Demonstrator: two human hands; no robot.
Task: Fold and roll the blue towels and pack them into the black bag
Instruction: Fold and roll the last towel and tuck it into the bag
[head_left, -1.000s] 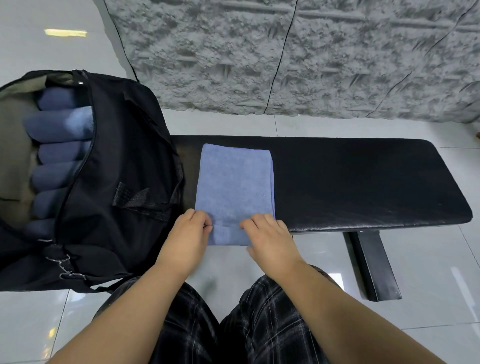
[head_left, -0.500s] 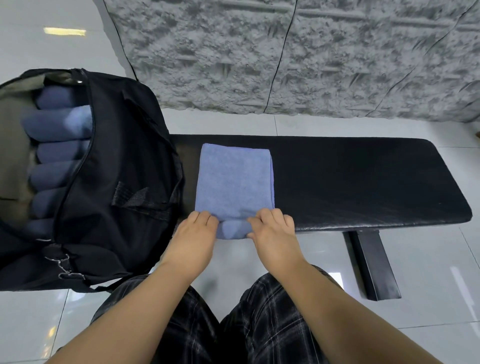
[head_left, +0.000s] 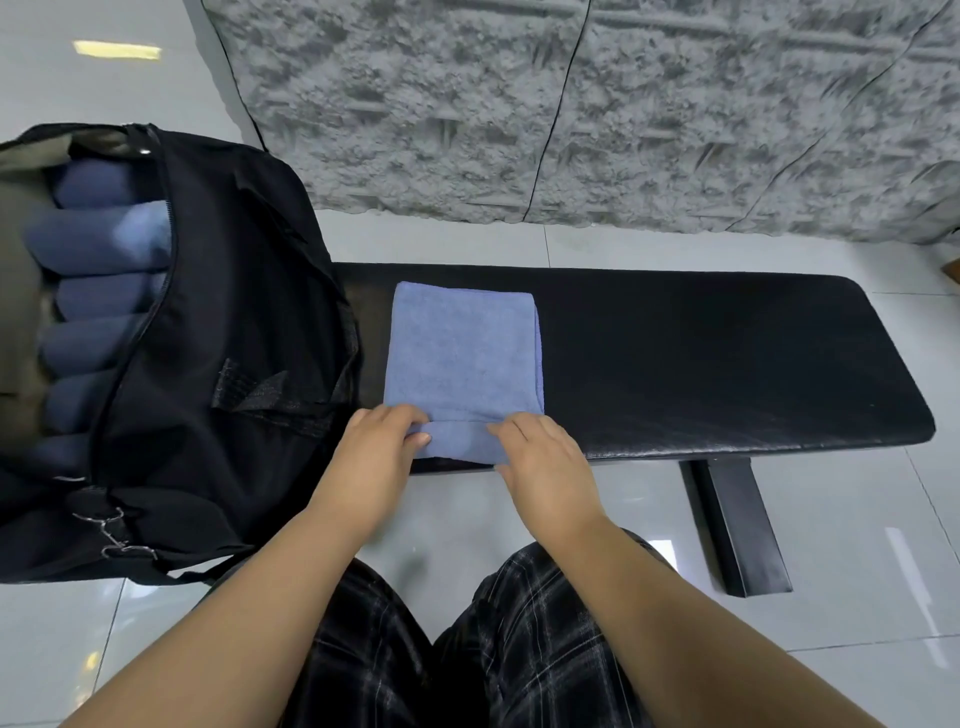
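At the bench's (head_left: 727, 364) near edge, both the left hand (head_left: 382, 441) and right hand (head_left: 540, 452) are pinching the towel's (head_left: 462, 353) first turn with curled fingers, risking a loose, crooked roll slipping off, far from the bag (head_left: 234, 338)

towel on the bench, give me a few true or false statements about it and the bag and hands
1. The blue towel lies folded on the black bench. True.
2. Only the right hand touches the towel. False: the left hand grips its near edge too.
3. The black bag is zipped shut. False: it gapes open, with rolled towels stacked inside.
4. The bag sits to the left of the towel. True.
5. The towel is already fully rolled. False: only its near edge is turned over, and most of it lies flat.
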